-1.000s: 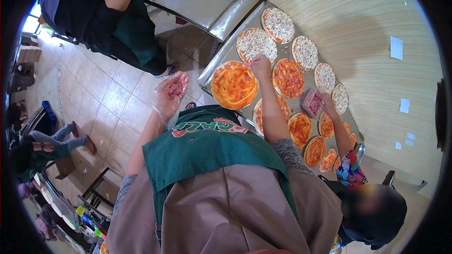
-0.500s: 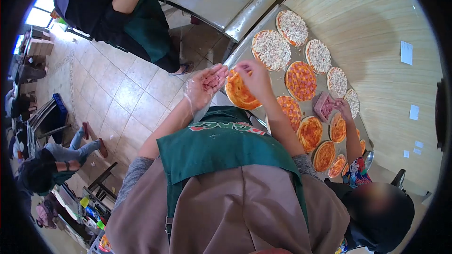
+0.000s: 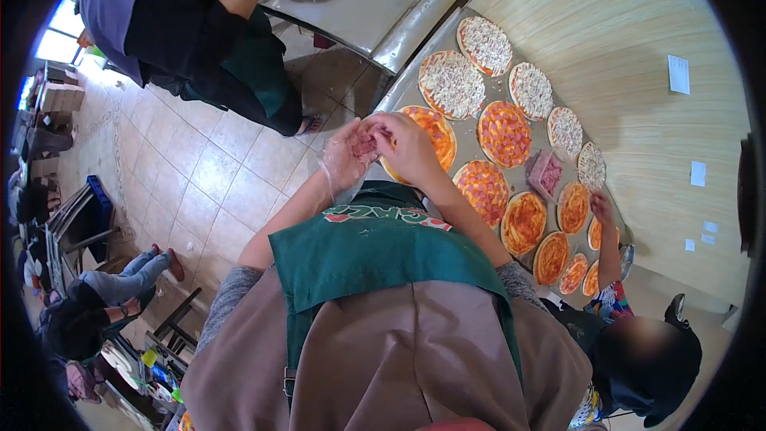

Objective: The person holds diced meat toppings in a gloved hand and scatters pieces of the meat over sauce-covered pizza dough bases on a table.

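Observation:
My left hand (image 3: 343,161), in a clear plastic glove, is cupped around pink diced ham (image 3: 364,142). The fingers of my right hand (image 3: 405,145) are pinched together in that ham, over the left palm. Just beyond my right hand, and partly hidden by it, lies a pizza base with red sauce (image 3: 437,134) and a few ham pieces on it. Two pizzas covered in diced ham, one farther off (image 3: 504,134) and one nearer (image 3: 481,191), lie beside it. A plastic tub of diced ham (image 3: 545,174) stands among the pizzas.
Several pizzas with white grated cheese (image 3: 452,85) line the far side of the metal table (image 3: 396,97). Sauced bases (image 3: 550,262) lie at the right, where a co-worker's hand (image 3: 602,209) reaches in. Another person (image 3: 215,40) stands at upper left beside another table (image 3: 351,8).
My right hand has moved left from above the sauced pizza into the ham in my left palm. The co-worker's hand has left the ham tub and moved right and down.

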`<state>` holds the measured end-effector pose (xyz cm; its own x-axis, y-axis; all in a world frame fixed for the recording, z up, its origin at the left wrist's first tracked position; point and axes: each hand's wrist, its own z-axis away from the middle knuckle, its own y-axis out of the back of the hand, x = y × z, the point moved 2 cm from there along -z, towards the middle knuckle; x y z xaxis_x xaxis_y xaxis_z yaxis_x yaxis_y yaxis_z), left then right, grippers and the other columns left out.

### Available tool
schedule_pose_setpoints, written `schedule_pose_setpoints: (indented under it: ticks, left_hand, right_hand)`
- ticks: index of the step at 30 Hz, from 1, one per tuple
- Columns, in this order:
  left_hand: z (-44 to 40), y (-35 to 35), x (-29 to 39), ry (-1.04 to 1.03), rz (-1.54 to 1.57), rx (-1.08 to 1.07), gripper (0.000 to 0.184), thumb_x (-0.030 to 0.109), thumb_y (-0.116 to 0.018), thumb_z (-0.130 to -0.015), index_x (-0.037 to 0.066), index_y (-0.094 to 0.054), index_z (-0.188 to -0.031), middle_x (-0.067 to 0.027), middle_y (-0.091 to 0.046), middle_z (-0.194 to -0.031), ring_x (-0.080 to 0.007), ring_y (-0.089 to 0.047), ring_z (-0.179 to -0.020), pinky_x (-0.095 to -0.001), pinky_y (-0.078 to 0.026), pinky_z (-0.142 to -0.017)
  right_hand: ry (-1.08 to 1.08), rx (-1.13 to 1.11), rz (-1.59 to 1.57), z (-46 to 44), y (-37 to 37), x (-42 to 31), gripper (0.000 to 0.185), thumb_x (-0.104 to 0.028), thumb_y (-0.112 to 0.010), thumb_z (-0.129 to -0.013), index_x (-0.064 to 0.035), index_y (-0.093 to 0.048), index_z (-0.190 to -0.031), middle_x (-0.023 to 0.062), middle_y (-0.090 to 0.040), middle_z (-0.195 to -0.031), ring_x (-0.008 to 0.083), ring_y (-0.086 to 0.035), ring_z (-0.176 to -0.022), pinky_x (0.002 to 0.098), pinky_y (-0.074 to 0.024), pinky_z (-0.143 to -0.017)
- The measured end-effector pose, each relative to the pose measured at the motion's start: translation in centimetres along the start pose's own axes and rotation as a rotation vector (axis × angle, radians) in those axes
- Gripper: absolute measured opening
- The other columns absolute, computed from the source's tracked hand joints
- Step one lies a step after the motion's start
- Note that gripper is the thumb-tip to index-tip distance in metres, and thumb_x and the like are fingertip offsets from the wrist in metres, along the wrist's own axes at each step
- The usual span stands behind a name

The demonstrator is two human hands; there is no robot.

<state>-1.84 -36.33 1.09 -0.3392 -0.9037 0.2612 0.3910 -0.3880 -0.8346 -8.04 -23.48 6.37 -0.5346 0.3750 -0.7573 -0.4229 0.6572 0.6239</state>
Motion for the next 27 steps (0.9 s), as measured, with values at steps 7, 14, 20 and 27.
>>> schedule_pose_setpoints:
  ticks: [7, 14, 20, 27]
  left_hand:
    - [-0.2, 0.2, -0.2, -0.013, -0.001, 0.096, 0.037, 0.025, -0.044, -0.099, -0.001, -0.056, -0.121, -0.0133, -0.064, -0.114, -0.0209, -0.064, -0.101, -0.0329, -0.052, -0.094]
    - [0.0, 0.8, 1.1, -0.030, 0.047, 0.063, 0.039, 0.021, -0.048, -0.096, -0.003, -0.055, -0.125, -0.0172, -0.059, -0.127, -0.0255, -0.058, -0.117, -0.0348, -0.047, -0.102]
    - [0.9, 4.2, 2.6, -0.110, 0.130, 0.165, 0.039, 0.017, -0.048, -0.094, -0.006, -0.054, -0.125, -0.0198, -0.056, -0.131, -0.0301, -0.055, -0.121, -0.0379, -0.042, -0.107]
    - [1.8, 5.5, 4.0, -0.154, 0.135, 0.178, 0.039, 0.019, -0.044, -0.096, -0.005, -0.054, -0.126, -0.0193, -0.056, -0.132, -0.0294, -0.056, -0.121, -0.0374, -0.045, -0.104]
  right_hand:
    - [-0.499, -0.142, -0.888, 0.2, -0.1, 2.7, 0.023, -0.012, -0.054, -0.097, -0.0007, -0.062, -0.115, 0.0024, -0.063, -0.091, 0.0082, -0.059, -0.076, 0.0208, -0.0476, -0.067]
    - [-0.643, -0.137, -0.927, 1.0, 1.1, 6.5, 0.020, -0.015, -0.060, -0.094, -0.0022, -0.066, -0.108, -0.0016, -0.063, -0.084, 0.0037, -0.055, -0.068, 0.0168, -0.0405, -0.056]
    - [-0.725, 0.044, -0.471, 2.8, 0.9, 15.6, 0.019, -0.018, -0.070, -0.086, -0.0011, -0.072, -0.093, 0.0008, -0.067, -0.074, 0.0078, -0.058, -0.059, 0.0209, -0.0453, -0.056]
    - [-0.697, 0.003, -0.198, 3.9, 0.4, 20.0, 0.021, -0.019, -0.077, -0.078, -0.0023, -0.072, -0.090, 0.0046, -0.067, -0.069, 0.0114, -0.060, -0.059, 0.0268, -0.0483, -0.056]
